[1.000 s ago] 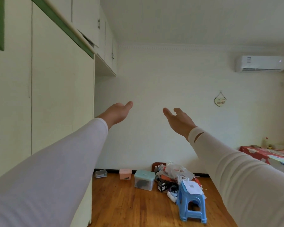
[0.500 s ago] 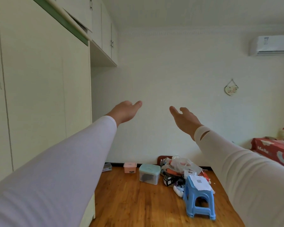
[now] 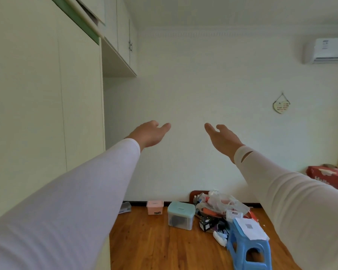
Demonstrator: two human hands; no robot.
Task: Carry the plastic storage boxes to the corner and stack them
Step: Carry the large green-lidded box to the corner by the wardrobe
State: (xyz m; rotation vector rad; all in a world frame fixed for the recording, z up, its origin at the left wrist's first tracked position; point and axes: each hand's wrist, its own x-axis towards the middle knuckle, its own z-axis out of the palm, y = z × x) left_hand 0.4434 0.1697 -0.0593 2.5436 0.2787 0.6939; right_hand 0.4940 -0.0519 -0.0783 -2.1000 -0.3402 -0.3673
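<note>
Head view shows nothing carried yet: left hand (image 3: 148, 134) and right hand (image 3: 222, 140) reach out, fingers (image 3: 221, 127) relaxed and empty, while the teal-lidded box (image 3: 180, 216) and pink box (image 3: 154, 207) sit apart (unstacked) on the floor (image 3: 154, 240) by the far wall (image 3: 203, 94).

Teal-lidded box (image 3: 180, 216), pink box (image 3: 154, 207), small clear box (image 3: 125, 207) — plastic storage, standing in a loose row on the wooden floor (image 3: 154, 240) by the far wall (image 3: 203, 152).
Teal-lidded box: largest, clear body, dark contents, lid on, upright. Pink box: smaller, lid on, upright, left of the teal one and nearer the wall, not touching it. Small clear box: furthest left, tilted, partly hidden — detail unclear.
</note>
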